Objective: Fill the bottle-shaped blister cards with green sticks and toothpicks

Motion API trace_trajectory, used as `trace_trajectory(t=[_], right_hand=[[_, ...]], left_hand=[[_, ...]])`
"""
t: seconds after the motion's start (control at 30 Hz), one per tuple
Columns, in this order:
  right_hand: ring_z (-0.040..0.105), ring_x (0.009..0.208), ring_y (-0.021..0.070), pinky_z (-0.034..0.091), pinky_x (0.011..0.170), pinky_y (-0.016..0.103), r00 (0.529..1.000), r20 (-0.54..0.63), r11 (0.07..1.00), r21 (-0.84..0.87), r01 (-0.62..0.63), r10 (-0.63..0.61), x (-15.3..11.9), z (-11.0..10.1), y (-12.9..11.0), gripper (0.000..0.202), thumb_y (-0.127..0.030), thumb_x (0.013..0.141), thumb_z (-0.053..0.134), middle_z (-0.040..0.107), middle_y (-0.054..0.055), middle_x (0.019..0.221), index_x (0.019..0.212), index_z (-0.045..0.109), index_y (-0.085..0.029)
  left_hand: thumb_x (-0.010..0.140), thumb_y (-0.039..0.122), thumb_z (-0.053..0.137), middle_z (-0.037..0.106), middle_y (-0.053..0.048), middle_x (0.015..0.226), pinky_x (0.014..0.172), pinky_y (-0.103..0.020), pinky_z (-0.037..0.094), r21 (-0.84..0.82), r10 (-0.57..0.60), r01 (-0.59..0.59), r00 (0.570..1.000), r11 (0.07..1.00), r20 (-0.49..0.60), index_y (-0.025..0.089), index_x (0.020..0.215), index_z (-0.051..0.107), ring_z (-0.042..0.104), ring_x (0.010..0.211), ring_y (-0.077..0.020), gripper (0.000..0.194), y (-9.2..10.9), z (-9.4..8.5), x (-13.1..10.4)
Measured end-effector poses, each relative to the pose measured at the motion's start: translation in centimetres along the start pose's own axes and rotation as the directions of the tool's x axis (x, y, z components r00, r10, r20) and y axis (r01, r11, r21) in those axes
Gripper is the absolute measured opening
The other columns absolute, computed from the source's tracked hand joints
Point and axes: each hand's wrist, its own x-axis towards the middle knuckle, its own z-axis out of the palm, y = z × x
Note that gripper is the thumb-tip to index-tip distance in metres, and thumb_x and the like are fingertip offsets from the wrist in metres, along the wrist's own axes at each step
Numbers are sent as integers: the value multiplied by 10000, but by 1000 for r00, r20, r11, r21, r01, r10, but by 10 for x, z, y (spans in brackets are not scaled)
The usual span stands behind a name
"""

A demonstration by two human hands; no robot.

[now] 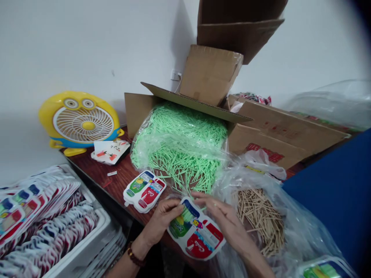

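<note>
The left hand (162, 220) is pinching the rim of a drink-printed pack (194, 229) between thumb and fingers; the right hand (224, 218) is stretching its fingers over the edge, and whether they are gripping I cannot tell. The pack is sitting just on the near side of the green sticks (185, 154). It is probably handling as light, smooth and springy, its clear windows likely denting, so the flat white rim is offering the safest hold.

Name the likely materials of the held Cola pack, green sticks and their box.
Held Cola pack: smooth coated card or plastic, perhaps, judging by its printed face. Green sticks: possibly matte plastic or paper; evenly coloured, too fine to settle. Box: matte cardboard, by its stiff brown flaps.
</note>
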Motion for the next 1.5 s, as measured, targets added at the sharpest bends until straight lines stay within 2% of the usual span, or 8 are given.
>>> trace_trajectory(t=[0.1,0.17,0.3,0.43,0.63,0.87,1.27,1.5], right_hand=[[562,1146,244,371,1031,427,963,-268,1000,18,10,-5,12,-11,9,338,-416,949,409,659,62,1183,999,694,-241],[542,1168,253,351,1043,444,937,-349,1000,-17,-11,4,22,-15,18,339,-435,926,455,638,77,1217,1134,636,-237],[516,1192,254,376,1016,425,971,-232,996,-63,-68,52,28,-11,34,438,-430,879,545,563,85,1315,1274,536,-243],[606,780,186,462,695,285,997,-40,991,-111,-71,67,13,-1,37,232,-392,881,549,667,18,807,902,693,-211],[513,645,132,386,597,236,995,-76,992,-103,-79,71,-2,-2,29,234,-354,885,547,583,-23,666,760,659,-191],[579,711,151,424,640,240,992,-85,987,-128,-100,89,-10,-12,28,134,-306,840,601,660,-3,780,875,678,-201],[518,591,120,347,526,205,994,-94,971,-228,-77,57,-26,-20,37,157,-329,835,595,598,-31,629,778,673,-205],[494,575,107,328,521,203,989,-111,969,-216,-118,96,-31,-19,44,160,-275,835,570,580,-39,609,727,650,-188]], left_hand=[[818,338,669,593,25,615,555,-174,391,32,32,-31,998,999,-50,138,697,698,484,574,-85,235,5,-4,2],[819,331,669,569,35,596,546,-168,379,52,38,-35,998,998,-59,136,674,683,468,567,-81,243,8,-5,2],[820,322,669,581,31,612,555,-176,392,102,30,-22,997,995,-76,132,688,684,485,577,-90,231,11,-1,1],[811,330,677,650,5,690,608,-210,455,91,-16,21,998,996,-55,140,778,703,570,630,-125,194,10,5,-2],[724,261,766,728,-42,854,761,-328,510,49,-159,154,980,987,118,157,973,714,661,789,-213,274,8,19,-4],[724,260,760,756,-30,833,722,-313,515,130,-148,137,986,982,82,172,939,755,671,735,-205,232,6,28,-2],[674,292,784,758,-32,715,650,-316,522,251,-215,204,977,946,16,149,810,766,676,656,-224,198,4,50,-5],[686,285,788,766,-42,803,714,-343,545,148,-292,278,953,949,81,165,930,730,704,736,-240,278,4,53,-15]])
